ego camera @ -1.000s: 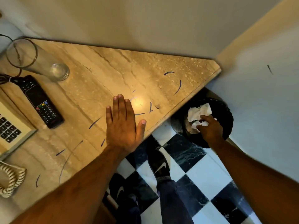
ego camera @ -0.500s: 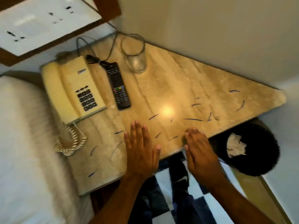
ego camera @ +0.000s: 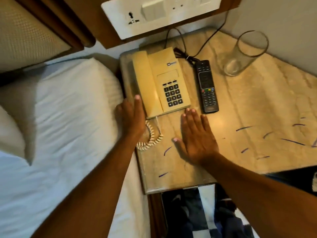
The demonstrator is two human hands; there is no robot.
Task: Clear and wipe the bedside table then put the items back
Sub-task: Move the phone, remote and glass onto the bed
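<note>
The marble bedside table (ego camera: 248, 103) carries a cream telephone (ego camera: 159, 83), a black remote (ego camera: 206, 86) and an empty drinking glass (ego camera: 243, 54). Blue pen-like marks streak the tabletop. My left hand (ego camera: 132, 117) lies at the telephone's near left corner, fingers against the handset side, holding nothing that I can see. My right hand (ego camera: 195, 138) rests flat and open on the table just in front of the telephone, fingers spread, with the coiled cord (ego camera: 151, 136) between the two hands.
A bed with white sheets and a pillow (ego camera: 60, 109) adjoins the table on the left. A white socket panel (ego camera: 159, 12) hangs on the wall above. Black cables (ego camera: 181, 54) run behind the telephone. Checkered floor and my feet show below the table edge.
The view swung left from the bin to the telephone. My right hand left the tissue in the black bin and came onto the table; both hands moved left to the telephone.
</note>
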